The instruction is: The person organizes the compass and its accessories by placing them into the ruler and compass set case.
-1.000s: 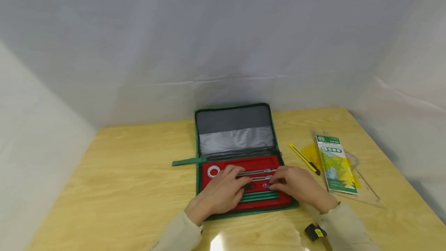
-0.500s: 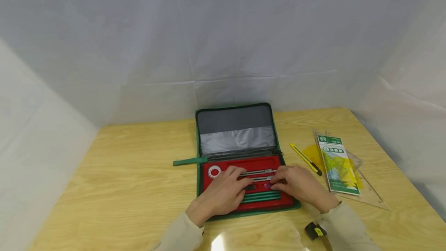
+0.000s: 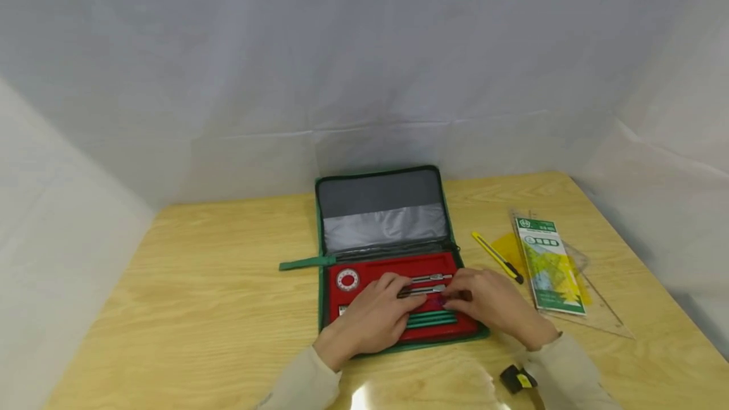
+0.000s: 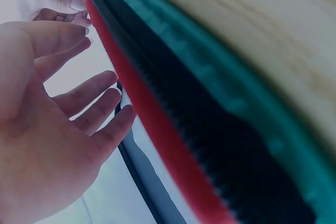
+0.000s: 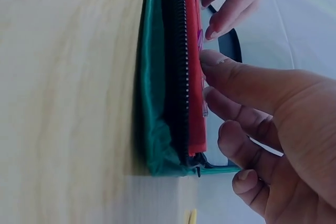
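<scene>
A zip case (image 3: 383, 193) with green edging lies unfolded, its red tray (image 3: 407, 266) at the front. Two metal compasses (image 3: 431, 278) and several green pencils (image 3: 431, 319) sit in its slots. My left hand (image 3: 373, 315) reaches over the middle of the tray, fingers fairly straight, fingertips at the compasses' left ends. Thumb and bent forefinger of my right hand (image 3: 492, 302) pinch at a small purple piece (image 5: 200, 39) close to the tray's surface; the thumb hides part of it. The other right fingers curl loosely in the right wrist view.
A white ring-shaped dial (image 3: 347, 279) fills the tray's left corner. Right of the case lie a yellow utility knife (image 3: 497, 257), clear set squares (image 3: 608, 316) and a green-and-yellow packet (image 3: 549, 266). A small black-and-yellow object (image 3: 517, 379) sits near my right sleeve.
My left hand has shifted slightly right along the tray, uncovering a small white-marked item at its left. My right hand stays at the purple piece.
</scene>
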Demonstrator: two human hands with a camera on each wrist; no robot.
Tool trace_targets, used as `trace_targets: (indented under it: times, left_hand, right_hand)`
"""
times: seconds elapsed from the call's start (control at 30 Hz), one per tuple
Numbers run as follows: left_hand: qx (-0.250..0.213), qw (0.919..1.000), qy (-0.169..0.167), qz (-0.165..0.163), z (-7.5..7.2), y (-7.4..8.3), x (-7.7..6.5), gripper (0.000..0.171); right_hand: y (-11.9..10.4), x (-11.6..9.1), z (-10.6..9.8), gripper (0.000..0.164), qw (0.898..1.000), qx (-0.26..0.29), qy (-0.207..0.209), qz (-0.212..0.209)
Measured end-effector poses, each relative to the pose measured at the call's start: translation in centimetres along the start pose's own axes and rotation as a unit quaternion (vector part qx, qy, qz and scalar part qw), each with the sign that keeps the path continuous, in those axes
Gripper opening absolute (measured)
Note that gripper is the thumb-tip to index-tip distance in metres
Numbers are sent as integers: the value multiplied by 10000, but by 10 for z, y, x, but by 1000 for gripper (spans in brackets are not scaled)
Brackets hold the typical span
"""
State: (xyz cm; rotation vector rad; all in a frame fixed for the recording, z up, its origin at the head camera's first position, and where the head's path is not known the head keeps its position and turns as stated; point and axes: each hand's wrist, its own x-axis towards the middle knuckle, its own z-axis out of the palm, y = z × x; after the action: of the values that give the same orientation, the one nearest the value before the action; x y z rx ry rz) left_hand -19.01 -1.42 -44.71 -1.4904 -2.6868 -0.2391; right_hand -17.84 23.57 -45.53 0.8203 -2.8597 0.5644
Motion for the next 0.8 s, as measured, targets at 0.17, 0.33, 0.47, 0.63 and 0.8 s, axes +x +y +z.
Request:
trace_targets:
  times: [0.17,0.33,0.47,0.63,0.8]
  left_hand:
    - [26,9999,-123,56,0,3,2,39]
    - [5,9995,-327,-20,0,6,5,41]
    - [25,9991,-400,-113,1,7,7,41]
    - [227,9989,-385,-113,2,9,9,40]
    - [471,9980,-417,-104,2,12,9,40]
  right_hand:
    - [2,-3,1,9,9996,132,76,-224]
    - [3,-5,2,10,9986,348,22,-395]
    - [2,-6,0,12,9984,438,-43,-367]
    - [0,-8,0,12,9988,285,-24,-389]
    - [-5,-12,-2,16,9980,-139,-35,-622]
